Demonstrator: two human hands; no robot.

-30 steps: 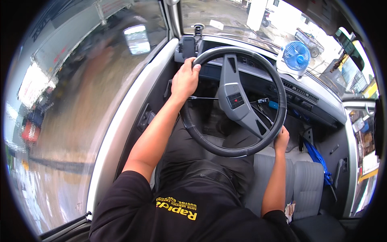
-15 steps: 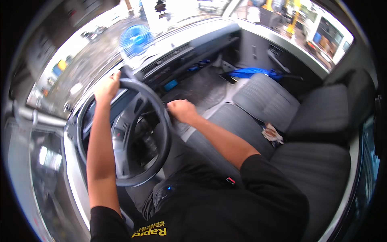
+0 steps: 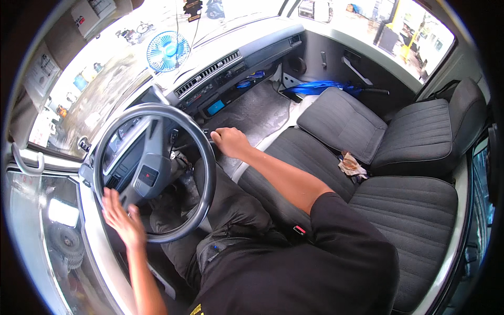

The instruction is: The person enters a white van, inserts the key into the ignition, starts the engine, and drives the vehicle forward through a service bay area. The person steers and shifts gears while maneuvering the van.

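I sit in the driver's seat behind a dark steering wheel [image 3: 205, 173]. My left hand [image 3: 122, 219] lies flat on the wheel's lower left rim, palm down and fingers spread, not gripping. My right hand [image 3: 230, 142] is closed in a fist just right of the wheel, around a dark lever [image 3: 206, 133] whose knob is hidden by the fingers. My legs in dark trousers [image 3: 231, 205] run under the wheel.
A blue fan [image 3: 167, 51] stands on the dashboard [image 3: 231, 65]. A grey passenger seat [image 3: 367, 126] is at the right, with a crumpled wrapper [image 3: 350, 165] between the seats. A blue object [image 3: 320, 86] lies on the passenger floor by the door.
My left hand has slid from the top of the wheel to its lower left rim and opened flat. My right hand stays closed by the lever. My head has turned.
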